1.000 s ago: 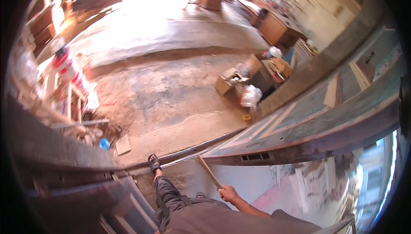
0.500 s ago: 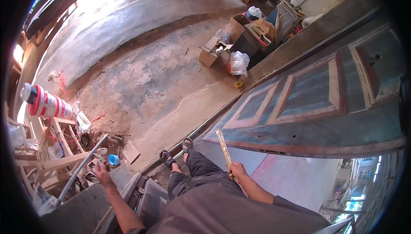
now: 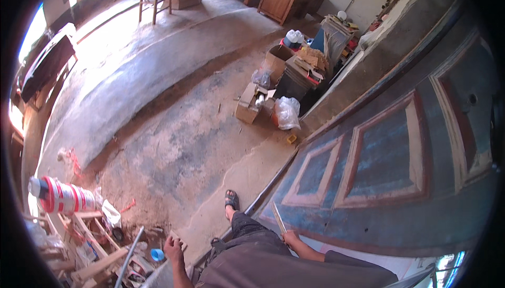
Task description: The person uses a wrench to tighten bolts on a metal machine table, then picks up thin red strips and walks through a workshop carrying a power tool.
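My right hand [image 3: 289,237] is closed around the lower end of a thin, pale wooden strip [image 3: 278,217], which points up and away from me beside the door. The blue-grey panelled door [image 3: 336,225] with reddish-brown mouldings stands to my right, bare in patches. My left hand [image 3: 174,248] hangs low with its fingers loosely bent and apart, and nothing shows in it. Behind that hand, partly hidden by it, a flat tan piece [image 3: 180,240] lies on the floor. A light-blue cup [image 3: 157,255] is just left of the hand.
At left, scrap wood [image 3: 100,263], a metal pipe [image 3: 129,256] and a red-and-white bucket stack [image 3: 66,196] lie heaped. Ahead, cardboard boxes [image 3: 247,110] and a plastic bag [image 3: 287,113] sit by the wall. One sandalled foot [image 3: 231,199] is past the door sill [image 3: 271,187]. A wooden cabinet [image 3: 281,2] stands farther back.
I have stepped forward over the sill, and my view has tilted up to show more of the room. My left hand is farther right in view. The strip remains in my right hand.
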Demonstrator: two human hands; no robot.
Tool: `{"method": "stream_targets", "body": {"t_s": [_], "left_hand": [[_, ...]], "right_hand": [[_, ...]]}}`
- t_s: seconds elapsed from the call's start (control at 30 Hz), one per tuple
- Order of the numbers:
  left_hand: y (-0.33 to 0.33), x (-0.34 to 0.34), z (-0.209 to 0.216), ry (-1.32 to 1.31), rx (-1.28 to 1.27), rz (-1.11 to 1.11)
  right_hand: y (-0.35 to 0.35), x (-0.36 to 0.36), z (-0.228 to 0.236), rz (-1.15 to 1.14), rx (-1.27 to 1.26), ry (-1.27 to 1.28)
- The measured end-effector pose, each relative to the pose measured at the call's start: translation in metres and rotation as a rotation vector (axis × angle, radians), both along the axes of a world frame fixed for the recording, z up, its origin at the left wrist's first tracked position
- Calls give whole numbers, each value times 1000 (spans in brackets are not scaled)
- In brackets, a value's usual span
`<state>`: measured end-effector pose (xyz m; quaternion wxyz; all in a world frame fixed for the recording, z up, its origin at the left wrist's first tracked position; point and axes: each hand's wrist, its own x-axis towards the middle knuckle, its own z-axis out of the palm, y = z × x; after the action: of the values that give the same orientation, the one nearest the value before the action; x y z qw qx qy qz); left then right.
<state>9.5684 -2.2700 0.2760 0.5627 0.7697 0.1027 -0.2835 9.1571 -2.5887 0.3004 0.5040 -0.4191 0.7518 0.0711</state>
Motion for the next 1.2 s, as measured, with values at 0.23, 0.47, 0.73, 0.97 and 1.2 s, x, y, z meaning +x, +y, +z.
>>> {"method": "stream_targets", "body": {"t_s": [0.23,0.47,0.73,0.97,1.2], "left_hand": [[-16,107,-2,81,133,-37],[-39,169,-1,-12,420,-672],[-167,380,-42,192,382,-468],[-276,691,3,-42,368,-345],[-452,930,99,-200,609,-391]], "right_hand": [[-110,55,-39,-90,-114,-63],[-206,123,-48,-287,75,-47],[-252,329,-105,-161,75,194],[-299,578,-78,-57,83,84],[-410,773,-116,248,113,92]]}}
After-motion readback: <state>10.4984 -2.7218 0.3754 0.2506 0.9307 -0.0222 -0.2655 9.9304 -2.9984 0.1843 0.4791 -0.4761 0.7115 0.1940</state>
